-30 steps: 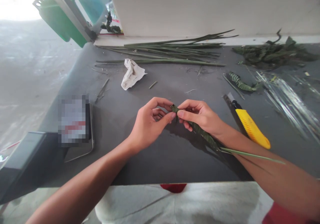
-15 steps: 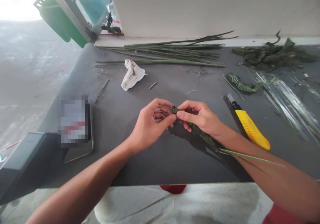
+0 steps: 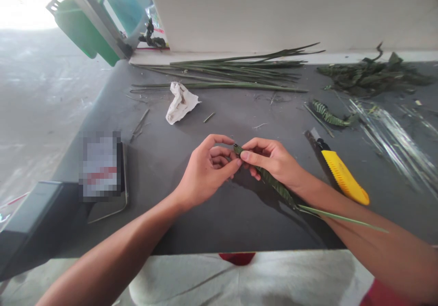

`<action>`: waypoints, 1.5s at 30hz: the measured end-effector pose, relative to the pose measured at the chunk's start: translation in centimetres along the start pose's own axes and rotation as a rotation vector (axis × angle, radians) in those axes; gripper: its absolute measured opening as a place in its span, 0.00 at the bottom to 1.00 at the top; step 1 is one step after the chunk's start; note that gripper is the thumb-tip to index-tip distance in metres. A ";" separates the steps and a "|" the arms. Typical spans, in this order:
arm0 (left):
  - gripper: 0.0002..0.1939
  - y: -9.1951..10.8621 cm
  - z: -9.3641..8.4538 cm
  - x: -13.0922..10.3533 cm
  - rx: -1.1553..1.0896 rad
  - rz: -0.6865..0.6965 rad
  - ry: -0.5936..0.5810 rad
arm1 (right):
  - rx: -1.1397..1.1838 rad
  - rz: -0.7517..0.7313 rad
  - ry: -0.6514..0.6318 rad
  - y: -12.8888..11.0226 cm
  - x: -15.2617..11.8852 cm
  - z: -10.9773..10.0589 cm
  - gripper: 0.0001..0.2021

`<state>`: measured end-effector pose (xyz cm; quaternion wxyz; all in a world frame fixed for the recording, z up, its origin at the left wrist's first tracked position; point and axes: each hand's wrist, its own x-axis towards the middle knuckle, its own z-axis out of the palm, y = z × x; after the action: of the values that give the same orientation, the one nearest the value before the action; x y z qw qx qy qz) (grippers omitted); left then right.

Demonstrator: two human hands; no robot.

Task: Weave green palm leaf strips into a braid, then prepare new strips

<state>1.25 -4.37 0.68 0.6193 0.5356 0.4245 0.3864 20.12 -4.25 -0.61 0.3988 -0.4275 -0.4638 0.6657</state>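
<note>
My right fingers (image 3: 252,158) pinch the green braid (image 3: 278,187), which slants toward my right arm (image 3: 362,233). My left fingers (image 3: 221,139), half open, curl by its tip; whether they grip, I can't tell.

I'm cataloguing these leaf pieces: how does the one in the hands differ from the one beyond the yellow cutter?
The held piece runs fairly straight; the loose piece is curved. The right hand grips the held piece, while the loose piece lies on the table. Both are green with crosswise bands.

head camera faces forward-down over the tabletop (image 3: 212,233), seemingly near.
</note>
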 end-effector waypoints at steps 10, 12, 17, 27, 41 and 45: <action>0.17 -0.6 0.4 -0.2 0.046 0.001 0.031 | -0.009 0.029 0.047 -0.1 0.0 0.3 0.18; 0.16 -0.7 0.4 -0.2 0.046 -0.003 0.037 | -0.015 0.027 0.057 -0.2 0.0 0.3 0.18; 0.18 -0.8 0.6 -0.3 0.103 0.033 0.090 | -0.016 0.019 0.075 -0.4 -0.1 0.4 0.18; 0.19 -1.5 1.0 -0.4 0.206 0.083 0.146 | -0.032 -0.008 0.091 -0.3 0.0 0.6 0.19; 0.22 -1.5 0.8 -0.5 0.231 0.067 0.109 | -0.070 -0.027 0.099 -0.2 0.0 0.4 0.17; 0.24 -1.5 0.8 -0.5 0.201 0.056 0.089 | -0.061 -0.008 0.101 -0.2 0.0 0.3 0.18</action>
<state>1.89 -5.31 -0.73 0.5321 0.5891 0.4731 0.3821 19.88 -4.26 -0.36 0.4109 -0.4705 -0.4649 0.6274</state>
